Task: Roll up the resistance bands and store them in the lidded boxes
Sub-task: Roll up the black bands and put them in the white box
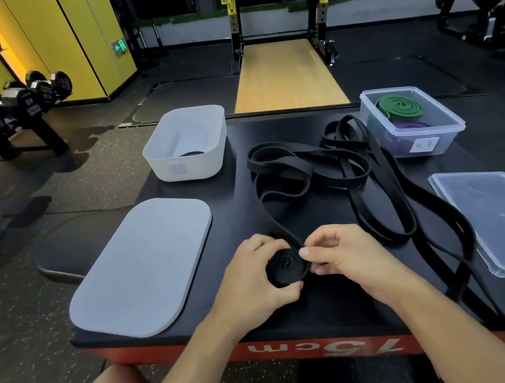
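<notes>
White lid (140, 267): flat on the table (230, 203), at 9 o'clock from my hands, off its box.
White box (190, 163): open, at 11 o'clock, well apart from my hands; a dark ring on its floor, identity not established.
Left hand (254, 274): fingers and thumb curled round the coil (286, 266), cupping its left and near edge.
Coil: flat on the table between both hands, spiral face up, partly wound.
Right hand (343, 253): thumb and fingertips pinch the coil's right edge, where the tail (288, 237) joins.
Tail: leaves the coil at 12 o'clock, long axis running away from me, then loops toward 1 o'clock.
Key relation: the unwound length lies ahead of my hands, so in my judgement winding must feed from 12 o'clock; both hands are equally near.
Pile (351, 161): more loose black bands at 1 o'clock; one strand hangs over the near edge at 4 o'clock.
Clear box (446, 137): open, at 1 o'clock; green roll (398, 105) over purple roll (409, 126) inside.
Clear lid (500, 219): at 3 o'clock, off.
</notes>
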### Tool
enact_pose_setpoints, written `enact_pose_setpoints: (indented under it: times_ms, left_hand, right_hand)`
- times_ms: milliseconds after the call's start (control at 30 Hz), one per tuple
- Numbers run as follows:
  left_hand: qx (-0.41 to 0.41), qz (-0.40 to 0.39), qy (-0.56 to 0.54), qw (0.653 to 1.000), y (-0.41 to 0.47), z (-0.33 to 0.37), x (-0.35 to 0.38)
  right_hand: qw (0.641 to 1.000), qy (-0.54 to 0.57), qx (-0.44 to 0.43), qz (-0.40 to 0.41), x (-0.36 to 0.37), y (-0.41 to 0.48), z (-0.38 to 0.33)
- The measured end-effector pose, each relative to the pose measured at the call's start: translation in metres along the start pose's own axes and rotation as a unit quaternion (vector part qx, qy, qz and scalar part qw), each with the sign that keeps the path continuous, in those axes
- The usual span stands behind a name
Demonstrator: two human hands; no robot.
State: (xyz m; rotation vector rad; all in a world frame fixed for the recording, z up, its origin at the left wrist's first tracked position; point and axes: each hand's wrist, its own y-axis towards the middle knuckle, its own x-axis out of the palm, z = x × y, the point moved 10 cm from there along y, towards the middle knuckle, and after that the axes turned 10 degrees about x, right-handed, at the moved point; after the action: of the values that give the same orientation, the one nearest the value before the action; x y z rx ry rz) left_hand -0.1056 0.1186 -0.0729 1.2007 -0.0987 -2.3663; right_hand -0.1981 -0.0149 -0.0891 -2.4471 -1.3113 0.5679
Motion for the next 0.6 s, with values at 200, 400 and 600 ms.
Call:
enact_pose_setpoints:
  times_ms: [200, 400, 600]
  left_hand:
    - [0.014, -0.029, 0.011, 0.999, 0.004, -0.001, 0.003]
    - [0.018, -0.034, 0.015, 0.999, 0.003, 0.000, 0.004]
    - [0.000, -0.027, -0.019, 0.999, 0.001, -0.003, 0.002]
  right_hand:
    - [0.990, -0.088, -0.054, 0.100, -0.010, 0.000, -0.006]
    - [0.942, -0.230, -0.069, 0.236, -0.017, -0.010, -0.008]
    - [0.916, -0.305, -0.096, 0.244, -0.009, -0.001, -0.022]
